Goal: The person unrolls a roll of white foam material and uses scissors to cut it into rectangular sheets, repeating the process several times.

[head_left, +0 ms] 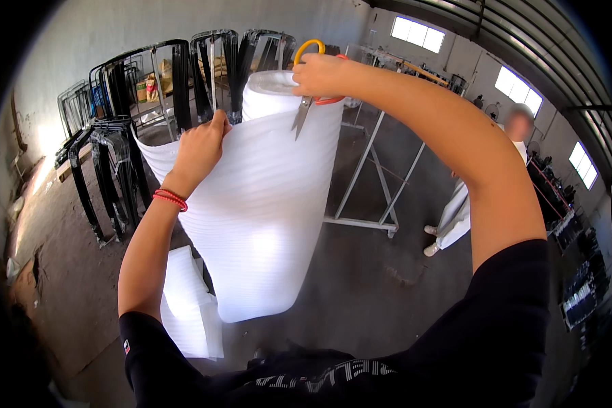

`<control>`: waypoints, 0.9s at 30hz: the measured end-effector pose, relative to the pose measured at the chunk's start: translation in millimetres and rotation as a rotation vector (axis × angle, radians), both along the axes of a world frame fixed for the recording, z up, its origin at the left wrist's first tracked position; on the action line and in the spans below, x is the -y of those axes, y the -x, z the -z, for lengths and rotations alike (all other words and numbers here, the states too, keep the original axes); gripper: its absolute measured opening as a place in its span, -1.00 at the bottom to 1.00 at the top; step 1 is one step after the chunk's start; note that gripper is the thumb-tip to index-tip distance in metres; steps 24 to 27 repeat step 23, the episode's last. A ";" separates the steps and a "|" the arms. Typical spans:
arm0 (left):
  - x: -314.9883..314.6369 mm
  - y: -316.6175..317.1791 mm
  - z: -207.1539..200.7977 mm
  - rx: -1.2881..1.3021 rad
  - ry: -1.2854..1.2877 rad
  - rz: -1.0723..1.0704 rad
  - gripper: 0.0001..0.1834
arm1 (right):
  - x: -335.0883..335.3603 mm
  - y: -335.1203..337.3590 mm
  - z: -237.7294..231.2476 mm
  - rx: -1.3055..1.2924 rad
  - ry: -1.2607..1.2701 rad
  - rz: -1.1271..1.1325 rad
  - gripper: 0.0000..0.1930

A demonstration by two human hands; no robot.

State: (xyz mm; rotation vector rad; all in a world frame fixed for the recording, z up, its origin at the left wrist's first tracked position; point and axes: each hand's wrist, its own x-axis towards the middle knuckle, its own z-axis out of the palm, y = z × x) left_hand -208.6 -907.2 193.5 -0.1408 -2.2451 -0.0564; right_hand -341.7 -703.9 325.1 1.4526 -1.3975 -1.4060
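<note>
A large white foam sheet hangs in front of me, unrolled from an upright foam roll with ribbed sides. Its top left edge is pinched in my left hand, thumb uppermost, a red bead bracelet on that wrist. At the top of the roll, my right hand is closed around a pair of scissors. Their yellow handle loop rises above the fingers, and the blades point down in front of the foam, slightly apart. An orange-red piece shows just under this hand; I cannot tell whether it belongs to the scissors.
Black tubular metal frames stand along the wall at left and behind the roll. Folded white foam pieces lie low at my left. A light metal rack on casters is right of the roll. Farther right stands a person in light clothes.
</note>
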 end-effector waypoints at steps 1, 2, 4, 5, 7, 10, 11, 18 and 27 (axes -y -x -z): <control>-2.4 0.7 -0.5 -0.016 0.021 -0.005 -0.90 | -1.7 1.7 -1.9 -0.011 -0.005 -0.017 -0.89; -3.7 0.2 0.9 -0.042 0.044 0.012 -0.90 | -2.0 3.1 -1.6 -0.021 -0.010 -0.035 -0.89; -5.2 -1.7 2.9 -0.098 0.091 0.044 -0.91 | 2.0 3.4 3.1 0.007 -0.002 -0.023 -0.90; -5.1 -3.3 2.7 -0.104 0.096 0.057 -0.91 | 4.8 2.8 4.3 0.019 0.002 -0.017 -0.90; -3.8 -7.6 1.6 -0.115 0.105 0.084 -0.91 | 11.1 1.7 7.0 0.015 0.007 -0.011 -0.90; 0.5 -10.6 0.7 -0.103 0.176 0.071 -0.90 | 17.0 4.0 8.3 0.052 -0.005 -0.087 -0.91; -1.4 -12.6 -0.8 -0.090 0.174 0.072 -0.90 | 17.7 5.6 7.7 0.069 -0.012 -0.124 -0.91; -1.3 -27.3 -2.7 -0.047 0.181 0.076 -0.89 | 28.3 -12.8 1.9 0.165 0.001 -0.014 -0.96; -0.6 -27.3 -7.0 0.020 0.184 0.093 -0.71 | 26.9 -19.8 -0.2 0.110 -0.013 0.042 -0.93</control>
